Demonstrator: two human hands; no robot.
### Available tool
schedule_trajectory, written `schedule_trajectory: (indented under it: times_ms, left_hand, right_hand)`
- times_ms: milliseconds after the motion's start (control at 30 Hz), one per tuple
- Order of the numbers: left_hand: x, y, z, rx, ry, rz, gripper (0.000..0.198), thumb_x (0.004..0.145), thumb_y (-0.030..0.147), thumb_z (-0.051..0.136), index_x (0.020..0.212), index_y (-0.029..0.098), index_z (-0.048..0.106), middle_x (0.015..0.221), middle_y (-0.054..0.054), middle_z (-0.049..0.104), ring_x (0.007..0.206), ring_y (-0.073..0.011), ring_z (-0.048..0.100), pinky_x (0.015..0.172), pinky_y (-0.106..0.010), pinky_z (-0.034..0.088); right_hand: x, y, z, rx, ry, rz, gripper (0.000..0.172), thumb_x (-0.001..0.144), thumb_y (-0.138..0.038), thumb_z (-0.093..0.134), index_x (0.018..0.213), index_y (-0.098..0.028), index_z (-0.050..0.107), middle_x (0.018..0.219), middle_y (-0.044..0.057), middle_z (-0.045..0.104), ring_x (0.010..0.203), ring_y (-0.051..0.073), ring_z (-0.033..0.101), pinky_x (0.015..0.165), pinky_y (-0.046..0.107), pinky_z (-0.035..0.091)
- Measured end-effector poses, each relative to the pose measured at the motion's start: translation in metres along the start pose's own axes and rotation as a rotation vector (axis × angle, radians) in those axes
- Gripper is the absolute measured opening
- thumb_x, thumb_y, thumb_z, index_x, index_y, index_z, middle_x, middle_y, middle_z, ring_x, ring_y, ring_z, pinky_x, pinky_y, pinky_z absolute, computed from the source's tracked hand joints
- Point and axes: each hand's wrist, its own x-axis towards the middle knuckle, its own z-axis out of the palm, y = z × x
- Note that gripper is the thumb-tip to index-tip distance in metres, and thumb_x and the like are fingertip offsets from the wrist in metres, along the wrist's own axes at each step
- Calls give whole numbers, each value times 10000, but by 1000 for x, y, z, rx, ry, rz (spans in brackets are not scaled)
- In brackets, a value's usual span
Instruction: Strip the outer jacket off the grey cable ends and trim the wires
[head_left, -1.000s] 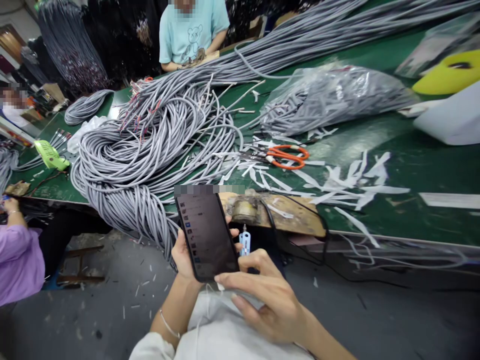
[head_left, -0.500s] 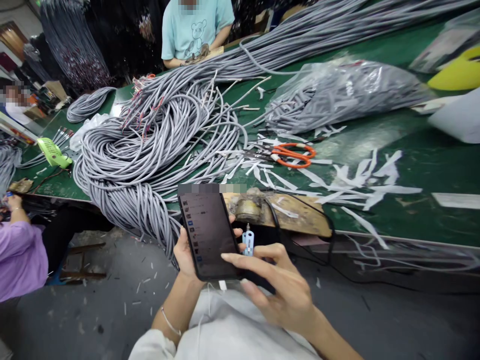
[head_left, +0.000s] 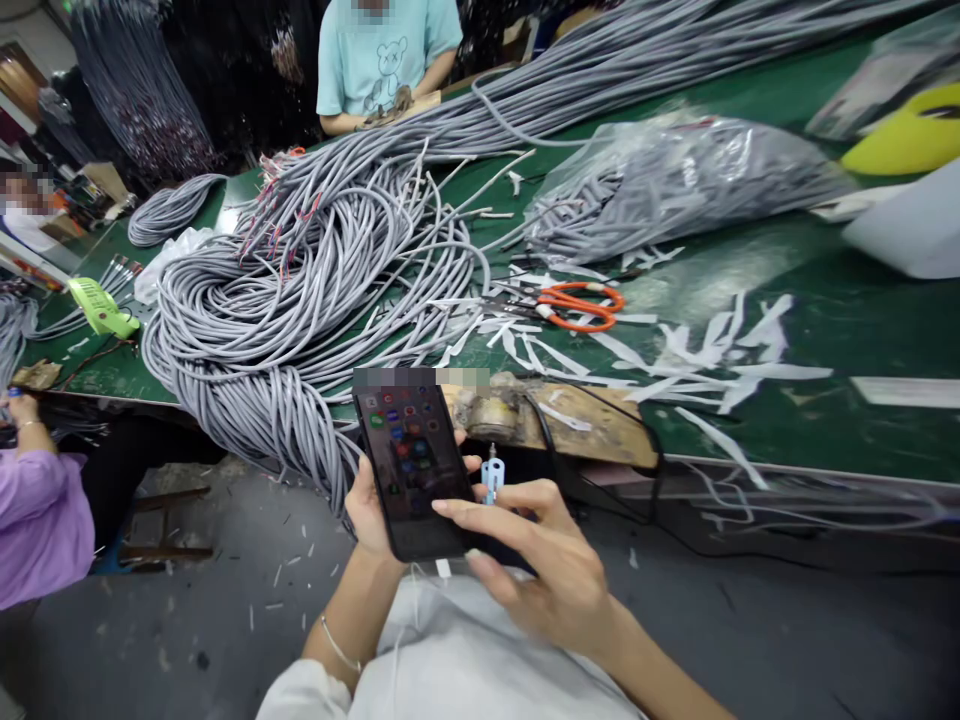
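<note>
My left hand (head_left: 373, 508) is wrapped round a black smartphone (head_left: 412, 460), with the thumb at its left edge and fingertips showing at its right. Rows of app icons show on the lit screen. Over the lower right of the phone, my right hand (head_left: 544, 565) has its index finger stretched to the screen, the other fingers apart and holding nothing. A light-blue tagged item (head_left: 492, 480) with a metal tip appears just above the right hand's knuckles. Behind the phone lies a stained wooden board (head_left: 600, 430) with a round metal piece (head_left: 493, 415) on it.
Coiled grey cables (head_left: 255, 300) spread over the green table (head_left: 787, 230) and hang off its front edge. Orange-handled scissors (head_left: 581, 305) lie among white strips (head_left: 705, 360). Behind them rests a plastic bag (head_left: 690, 190) of grey pieces. One person (head_left: 390, 70) sits opposite, another (head_left: 45, 510) at left.
The phone screen has gone from a list to a page of app icons. My right hand has shifted slightly left, and the whole view has moved a little.
</note>
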Motion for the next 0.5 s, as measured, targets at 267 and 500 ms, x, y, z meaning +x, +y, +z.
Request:
schedule_trajectory:
  times_ms: [267, 500]
  left_hand:
    - [-1, -2, 3, 1, 69, 38, 711, 693, 620, 433, 1147, 86, 554, 1216, -186, 534, 1192, -377, 401, 993, -536, 278]
    - [-2, -1, 1, -11, 14, -17, 781, 671, 662, 429, 1178, 75, 525, 1184, -208, 549, 1155, -395, 433, 957, -545, 313]
  right_hand:
    - [3, -3, 4, -13, -66, -16, 219, 804, -172, 488, 1003, -170, 580, 831, 27, 692, 707, 165, 513, 648, 314, 391]
    - [1, 2, -1, 9, 43, 16, 243, 764, -90, 499, 980, -167, 580, 801, 49, 693, 708, 182, 506, 627, 321, 443]
